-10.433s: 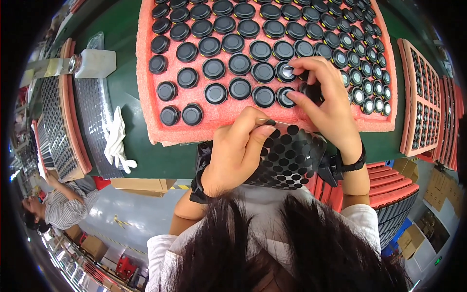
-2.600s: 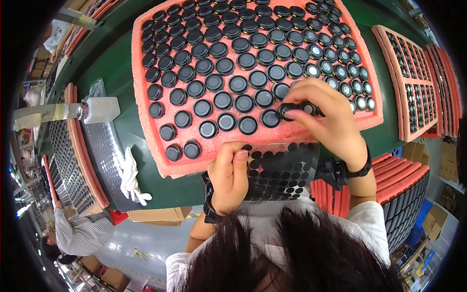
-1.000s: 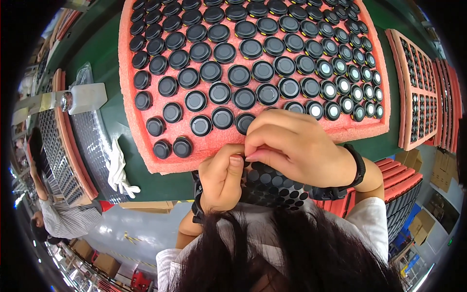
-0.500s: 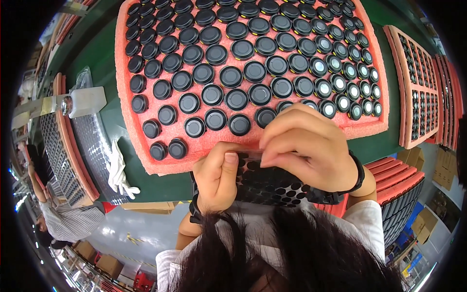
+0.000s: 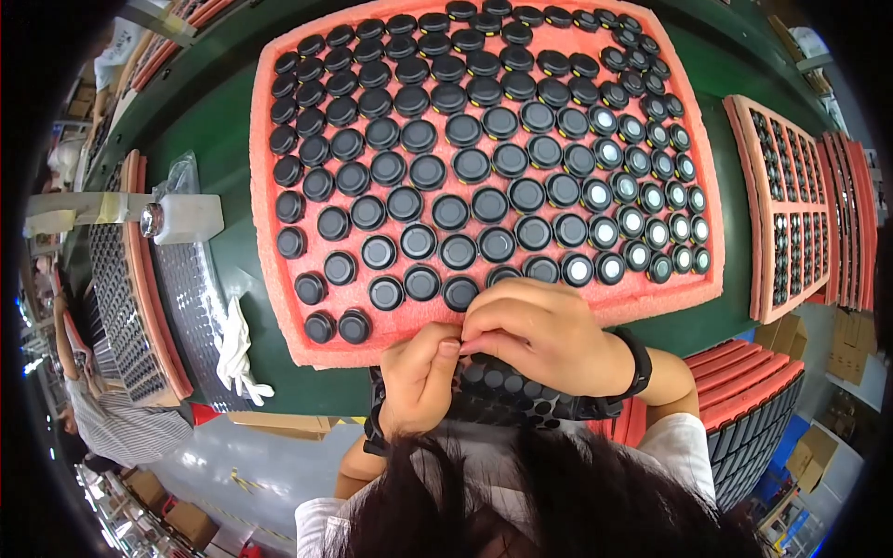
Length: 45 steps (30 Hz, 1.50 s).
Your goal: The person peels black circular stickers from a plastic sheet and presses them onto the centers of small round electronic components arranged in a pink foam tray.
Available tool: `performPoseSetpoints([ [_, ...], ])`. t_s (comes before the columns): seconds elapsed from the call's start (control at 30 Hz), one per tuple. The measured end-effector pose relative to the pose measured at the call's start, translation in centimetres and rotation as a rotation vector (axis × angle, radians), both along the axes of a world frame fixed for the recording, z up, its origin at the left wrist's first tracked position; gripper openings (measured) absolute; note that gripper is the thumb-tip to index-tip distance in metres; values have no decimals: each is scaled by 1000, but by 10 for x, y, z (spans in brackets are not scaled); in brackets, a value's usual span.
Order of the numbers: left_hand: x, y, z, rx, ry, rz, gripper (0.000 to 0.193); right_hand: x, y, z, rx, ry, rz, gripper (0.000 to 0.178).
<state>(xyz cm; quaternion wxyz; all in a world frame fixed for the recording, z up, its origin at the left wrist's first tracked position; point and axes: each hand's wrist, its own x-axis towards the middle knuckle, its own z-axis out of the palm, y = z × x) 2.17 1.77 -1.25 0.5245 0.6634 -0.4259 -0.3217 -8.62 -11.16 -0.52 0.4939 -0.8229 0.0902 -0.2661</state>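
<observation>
A dark sheet of round black stickers (image 5: 512, 395) is held near my body, just below the tray's front edge. My left hand (image 5: 417, 383) is closed on its left end, thumb on top. My right hand (image 5: 549, 335) is in a pinch at the sheet's upper edge, fingertips meeting my left thumb; whatever lies between them is hidden. Beyond my hands, a pink foam tray (image 5: 268, 232) carries rows of round black caps (image 5: 450, 212). Toward the right, several caps have pale, shiny round tops (image 5: 596, 193). My right hand overlaps the nearest row.
Left on the green table lie white gloves (image 5: 237, 353), a clear plastic sheet (image 5: 191, 288) and a whitish bottle (image 5: 186, 219). Another filled tray (image 5: 139, 307) stands farther left. A divided foam tray (image 5: 755, 223) is at right, with stacked pink trays (image 5: 744, 372) below. A person in stripes works at far left.
The view has shifted, so the tray sits lower in the picture. My right hand has come closer to my left, and their fingertips now meet at the sheet's edge.
</observation>
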Motion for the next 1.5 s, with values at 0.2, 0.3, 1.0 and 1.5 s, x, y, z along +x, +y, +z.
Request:
performPoseSetpoints([
  [0.2,3,0,1,19,65,-16,17,0,0,-1,-36,22,-6,17],
  [0.3,4,0,2,32,76,-28,17,0,-3,4,-155,7,24,16],
  [1.0,3,0,5,61,155,-64,27,-67,-43,0,0,247,-500,11],
  [1.5,-2,-1,6,72,181,-8,39,-63,-41,-4,-170,294,-467,13],
])
